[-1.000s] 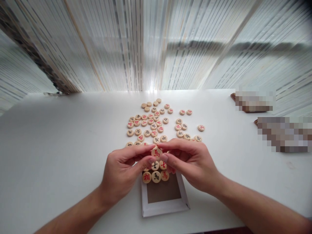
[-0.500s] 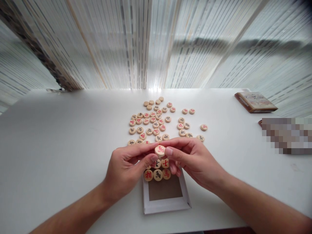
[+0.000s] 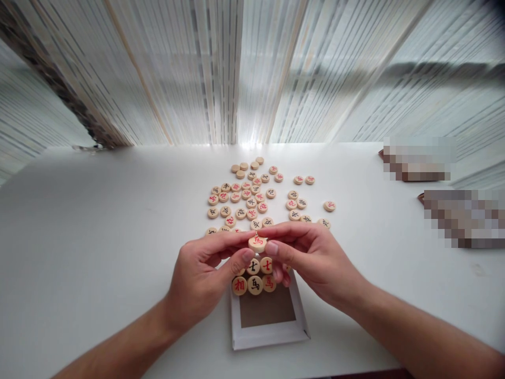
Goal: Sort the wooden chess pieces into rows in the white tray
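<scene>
A round wooden xiangqi piece (image 3: pixel 258 244) with a red character faces up between my two hands. My left hand (image 3: pixel 199 279) pinches its left side with thumb and fingertips, and my right hand (image 3: pixel 315 260) grips the right side the same way. Beneath them lies a shallow white box tray (image 3: pixel 272 333) with a brown bottom. Rows of pieces fill its far part; the nearest row has a red-marked piece (image 3: pixel 239 286), a black-marked piece (image 3: pixel 255 285) and another red one (image 3: pixel 269 283). My fingers hide some of the pieces farther back in the tray.
Several loose xiangqi pieces (image 3: pixel 246 193) with red or black characters are scattered on the white table (image 3: pixel 118 226) beyond my hands. A few blank-sided ones (image 3: pixel 240 174) lie farthest off. Two partly blurred-out boxes (image 3: pixel 418 171) stand at the right. Striped curtains (image 3: pixel 221 68) hang behind the table.
Both hands keep the same hold on the piece, which looks tilted a little flatter. The view has shifted slightly. Pieces on the table and in the tray stay in place.
</scene>
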Available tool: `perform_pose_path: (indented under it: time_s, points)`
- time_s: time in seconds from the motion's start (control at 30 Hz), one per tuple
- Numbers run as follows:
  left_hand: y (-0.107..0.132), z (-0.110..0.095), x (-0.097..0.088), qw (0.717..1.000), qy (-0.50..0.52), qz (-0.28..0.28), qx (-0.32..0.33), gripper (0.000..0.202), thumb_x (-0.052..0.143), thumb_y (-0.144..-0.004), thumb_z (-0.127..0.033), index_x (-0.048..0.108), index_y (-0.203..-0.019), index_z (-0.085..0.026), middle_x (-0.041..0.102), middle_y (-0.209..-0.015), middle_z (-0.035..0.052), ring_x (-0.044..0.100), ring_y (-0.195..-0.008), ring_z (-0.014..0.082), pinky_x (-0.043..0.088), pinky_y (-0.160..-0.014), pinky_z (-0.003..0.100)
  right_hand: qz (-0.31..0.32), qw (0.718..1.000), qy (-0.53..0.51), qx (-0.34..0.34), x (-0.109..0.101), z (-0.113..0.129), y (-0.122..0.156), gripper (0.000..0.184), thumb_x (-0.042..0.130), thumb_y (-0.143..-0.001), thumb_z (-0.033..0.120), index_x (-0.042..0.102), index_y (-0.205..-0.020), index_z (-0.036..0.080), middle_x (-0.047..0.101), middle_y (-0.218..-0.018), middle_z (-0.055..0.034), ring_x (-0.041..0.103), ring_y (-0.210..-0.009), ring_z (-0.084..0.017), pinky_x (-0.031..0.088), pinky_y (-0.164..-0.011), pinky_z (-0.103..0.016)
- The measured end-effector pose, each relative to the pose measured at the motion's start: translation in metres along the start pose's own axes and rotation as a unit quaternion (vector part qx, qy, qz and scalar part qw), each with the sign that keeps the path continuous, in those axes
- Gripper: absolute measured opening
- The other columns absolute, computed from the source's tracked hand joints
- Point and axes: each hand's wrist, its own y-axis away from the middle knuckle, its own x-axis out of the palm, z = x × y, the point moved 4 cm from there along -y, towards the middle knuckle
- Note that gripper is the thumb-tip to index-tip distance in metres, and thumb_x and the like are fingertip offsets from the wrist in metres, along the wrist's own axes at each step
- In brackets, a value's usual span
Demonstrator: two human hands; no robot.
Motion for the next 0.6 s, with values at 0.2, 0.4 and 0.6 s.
perform_pose_path:
  time_s: [0.2,0.4,0.6]
  points:
    - [0.0009,-0.0011,-0.0024,0.998,-0.021,-0.020,0.051,0.023,0.087,-0.088,-0.012,0.089,-0.104,-0.028,0.086,-0.095,0.0003,0.079,-0.087,0.0128,0.064,-0.079,0.016,0.002,1.000,0.006,0.006,0.0003,0.0026,0.0004,0.024,0.098,-0.078,0.025,0.087,-0.098,0.018,0.077,-0.067,-0.0014,0.068,-0.051,-0.010,0.057,-0.049,-0.017]
    - [0.0017,0.0013,-0.0004,1.000,0.009,-0.026,0.000,0.022,0.085,-0.089,-0.010,0.089,-0.103,-0.026,0.087,-0.090,-0.0008,0.080,-0.075,0.0118,0.065,-0.069,0.015,0.009,1.000,0.028,-0.007,0.0015,0.0031,-0.0007,0.025,0.098,-0.079,0.034,0.082,-0.084,0.015,0.076,-0.069,-0.0016,0.068,-0.051,-0.010,0.056,-0.048,-0.016]
    - [0.0009,0.0030,0.0014,0.999,0.029,-0.026,-0.031,0.023,0.086,-0.086,-0.010,0.089,-0.105,-0.023,0.088,-0.090,0.0017,0.083,-0.074,0.0150,0.067,-0.066,0.016,0.003,0.999,0.039,-0.002,0.0016,0.0027,-0.0006,0.028,0.095,-0.083,0.038,0.079,-0.087,0.015,0.072,-0.061,0.0006,0.070,-0.052,-0.012,0.057,-0.048,-0.016]
